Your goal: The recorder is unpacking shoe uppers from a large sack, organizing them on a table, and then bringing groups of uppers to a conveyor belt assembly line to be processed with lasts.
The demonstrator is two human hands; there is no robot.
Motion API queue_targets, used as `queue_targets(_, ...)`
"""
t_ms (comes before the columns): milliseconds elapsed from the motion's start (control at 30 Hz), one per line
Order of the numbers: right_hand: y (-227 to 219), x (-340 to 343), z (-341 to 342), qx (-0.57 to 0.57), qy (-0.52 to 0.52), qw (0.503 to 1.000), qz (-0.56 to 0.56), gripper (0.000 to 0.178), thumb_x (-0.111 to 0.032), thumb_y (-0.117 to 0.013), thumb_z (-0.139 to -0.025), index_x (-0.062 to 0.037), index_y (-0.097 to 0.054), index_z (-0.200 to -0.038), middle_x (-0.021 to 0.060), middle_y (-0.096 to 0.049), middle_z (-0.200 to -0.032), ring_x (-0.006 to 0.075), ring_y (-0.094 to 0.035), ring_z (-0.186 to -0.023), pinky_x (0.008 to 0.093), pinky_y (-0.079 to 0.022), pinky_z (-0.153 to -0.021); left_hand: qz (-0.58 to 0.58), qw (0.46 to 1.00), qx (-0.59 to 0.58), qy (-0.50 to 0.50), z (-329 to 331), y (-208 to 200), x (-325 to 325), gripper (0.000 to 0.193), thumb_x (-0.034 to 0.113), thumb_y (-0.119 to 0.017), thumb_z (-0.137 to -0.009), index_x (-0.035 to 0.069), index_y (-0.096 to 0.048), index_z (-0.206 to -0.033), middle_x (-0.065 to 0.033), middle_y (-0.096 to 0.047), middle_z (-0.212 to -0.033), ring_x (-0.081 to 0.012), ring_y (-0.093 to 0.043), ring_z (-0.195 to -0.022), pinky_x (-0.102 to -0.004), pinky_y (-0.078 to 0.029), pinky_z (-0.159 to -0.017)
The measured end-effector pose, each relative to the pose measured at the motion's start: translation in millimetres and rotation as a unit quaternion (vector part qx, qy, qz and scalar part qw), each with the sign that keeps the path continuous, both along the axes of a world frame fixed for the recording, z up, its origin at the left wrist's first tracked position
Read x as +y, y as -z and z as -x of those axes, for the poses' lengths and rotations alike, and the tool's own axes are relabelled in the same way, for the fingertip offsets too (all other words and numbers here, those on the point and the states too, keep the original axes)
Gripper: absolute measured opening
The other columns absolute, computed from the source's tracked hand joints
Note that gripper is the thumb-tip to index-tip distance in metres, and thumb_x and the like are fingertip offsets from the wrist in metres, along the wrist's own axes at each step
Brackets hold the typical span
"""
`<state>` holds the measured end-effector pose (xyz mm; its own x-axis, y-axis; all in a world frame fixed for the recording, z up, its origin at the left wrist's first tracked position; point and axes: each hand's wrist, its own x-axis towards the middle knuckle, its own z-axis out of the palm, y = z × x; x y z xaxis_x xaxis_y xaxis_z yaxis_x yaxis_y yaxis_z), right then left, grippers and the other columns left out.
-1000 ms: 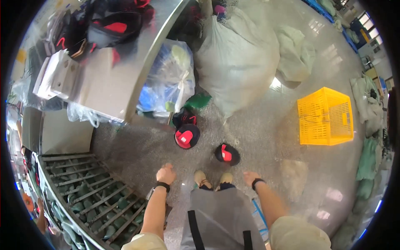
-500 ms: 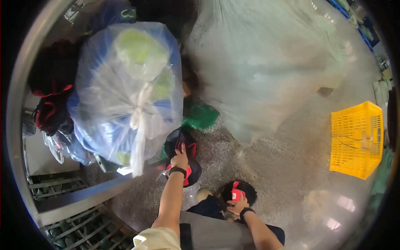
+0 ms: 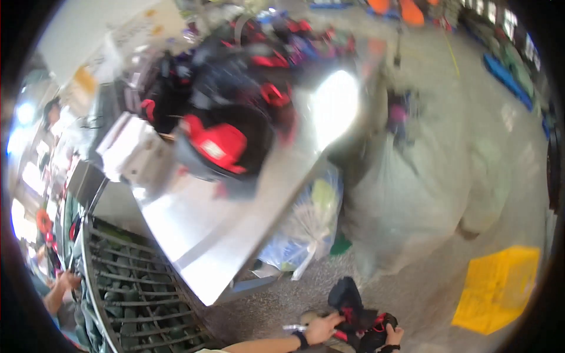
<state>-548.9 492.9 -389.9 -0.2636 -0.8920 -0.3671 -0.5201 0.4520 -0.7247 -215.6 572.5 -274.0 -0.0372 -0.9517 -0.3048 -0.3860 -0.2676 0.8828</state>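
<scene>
At the bottom edge my left hand (image 3: 322,328) and my right hand (image 3: 393,336) both grip a bundle of black and red caps (image 3: 360,315) just above the speckled floor. My left hand holds the bundle's left side, my right hand its right side. The picture is motion-blurred, so I cannot tell how many caps are in the bundle. Higher up, a pile of similar black and red caps (image 3: 226,126) lies on a shiny metal table (image 3: 235,223).
A white box (image 3: 132,150) sits on the table's left part. Under its edge stands a knotted blue-and-clear plastic bag (image 3: 306,229), beside a big pale sack (image 3: 424,200). A yellow crate (image 3: 500,288) is right, a roller conveyor (image 3: 126,294) lower left, with another person's hand (image 3: 62,285).
The view has swung upward from the floor to the table. Both hands have come together on the caps and lifted them; before, each hand reached for a separate cap on the floor.
</scene>
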Motion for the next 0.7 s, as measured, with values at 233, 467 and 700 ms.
queue_targets(233, -439.3, -128.9, -144.9, -0.644, -0.029, 0.761, -0.077, 0.05, -0.04, -0.041, -0.089, -0.0039, -0.04, -0.123, 0.0095, -0.051, -0.118, 0.0242, -0.052, -0.104, 0.0391, -0.041, -0.091, 0.253, 0.955, 0.059, -0.14, -69.8, -335.6, 48.3, 0.047, 0.0, -0.06, -0.062, 0.004, -0.052, -0.108, -0.0145, -0.054, -0.108, -0.0314, -0.051, -0.104, -0.0355, -0.039, -0.089)
queue_targets(467, -549.6, -143.2, -304.0, -0.267, -0.354, 0.862, 0.246, 0.026, -0.022, -0.055, -0.084, 0.001, -0.053, -0.096, 0.0089, -0.059, -0.083, 0.0205, -0.055, -0.078, 0.0303, -0.042, -0.07, 0.36, 0.732, 0.178, -0.551, -198.6, -478.3, 99.4, 0.027, 0.01, -0.049, -0.081, 0.003, -0.05, -0.107, -0.0043, -0.059, -0.091, -0.0119, -0.057, -0.077, -0.0255, -0.047, -0.066)
queue_targets(700, -589.0, -135.7, -515.9, -0.028, -0.471, 0.694, 0.544, 0.023, -0.016, -0.058, -0.078, 0.0001, -0.051, -0.092, 0.0171, -0.054, -0.088, 0.0359, -0.05, -0.083, 0.0403, -0.04, -0.072, 0.327, 0.736, 0.363, -0.468, -346.7, -469.9, 168.7, 0.039, -0.001, -0.056, -0.075, 0.003, -0.048, -0.113, -0.008, -0.056, -0.107, -0.0176, -0.054, -0.095, -0.0311, -0.044, -0.083)
